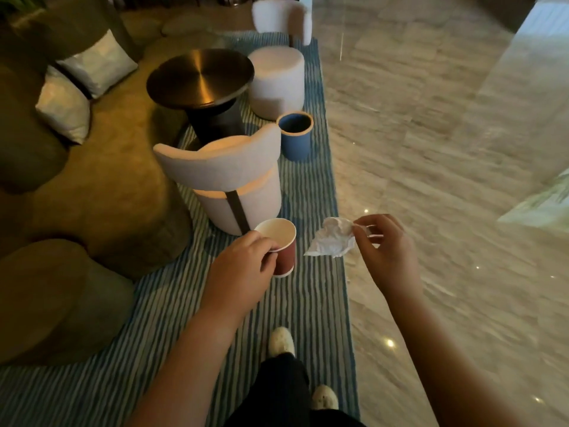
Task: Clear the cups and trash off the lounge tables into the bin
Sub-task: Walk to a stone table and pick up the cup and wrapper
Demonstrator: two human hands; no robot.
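fingers (267, 243) round paper cup (285, 257), crumpled tissue (332, 239)

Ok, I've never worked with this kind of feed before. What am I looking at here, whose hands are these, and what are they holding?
There is no machine here. This is one picture from a wide-angle camera worn on a person's head, looking forward and down. The two bare arms coming up from the bottom are that person's own. The left hand grips a red paper cup with its open mouth up. The right hand pinches a crumpled white tissue by one edge. Ahead, an open blue bin stands on the striped rug, beside a white chair. Beyond the chair is a round dark table. On the right is a shiny pale floor, and the shoes at the bottom are the wearer's.
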